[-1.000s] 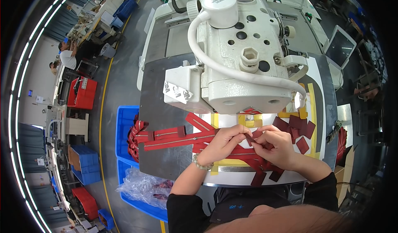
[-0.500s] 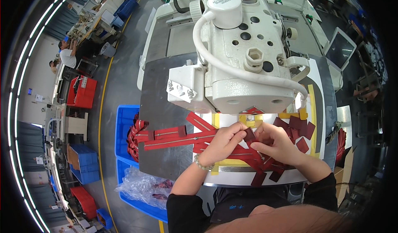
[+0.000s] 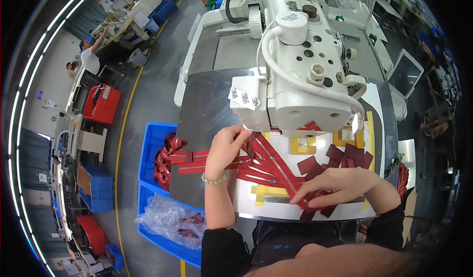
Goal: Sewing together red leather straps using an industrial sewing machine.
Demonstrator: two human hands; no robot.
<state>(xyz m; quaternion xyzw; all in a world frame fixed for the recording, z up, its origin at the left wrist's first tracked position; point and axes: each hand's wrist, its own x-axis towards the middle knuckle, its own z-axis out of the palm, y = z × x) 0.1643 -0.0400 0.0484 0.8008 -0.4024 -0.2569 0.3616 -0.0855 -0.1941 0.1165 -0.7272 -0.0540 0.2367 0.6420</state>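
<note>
Several red zippers with metal teeth and darker red fabric ends lie on the white work plate (image 3: 246, 198) in front of a sewing machine (image 3: 300, 99). One zipper (image 3: 276, 161) runs slantwise from my left hand toward my right. The fingers of my left hand (image 3: 224, 151) are closed at its dark upper end, just left of the machine head. My right hand (image 3: 340, 184) reaches over the lower end with fingers stretched out, their tips touching the zippers. Its thumb is mostly hidden. Loose dark red fabric pieces (image 3: 351, 154) lie in a heap beyond my right hand.
At the left, a blue bin (image 3: 148, 151) holds more red zippers (image 3: 165, 163); clear plastic wrap (image 3: 170, 220) fills a second blue bin. Yellow frames (image 3: 303, 145) are under the machine head. A screen (image 3: 405, 72) stands at the right. Another person (image 3: 90, 57) works far left.
My hands have moved apart from a small dark fabric piece between them. The left went left to a zipper end, the right toward me. The view has shifted slightly.
</note>
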